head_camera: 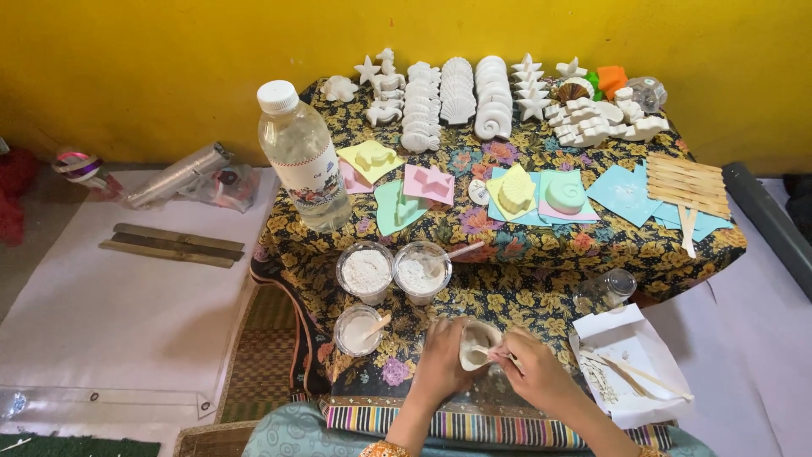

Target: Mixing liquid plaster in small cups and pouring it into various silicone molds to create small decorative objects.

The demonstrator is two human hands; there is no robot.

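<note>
My left hand cups a small white mould at the near edge of the bench; my right hand pinches a stick stirring or scraping inside it. Just beyond stand three cups of white powder and a water bottle. Rows of finished white castings fill the far side, so I judge much done, this mould unfinished.

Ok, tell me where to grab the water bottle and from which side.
Take the water bottle around its labelled middle, coming from the near right side. It stands upright with a round body that fingers can wrap, and that side is free of clutter above the two cups of white powder. The left hand holds a small bowl, the right hand a stick.
</note>
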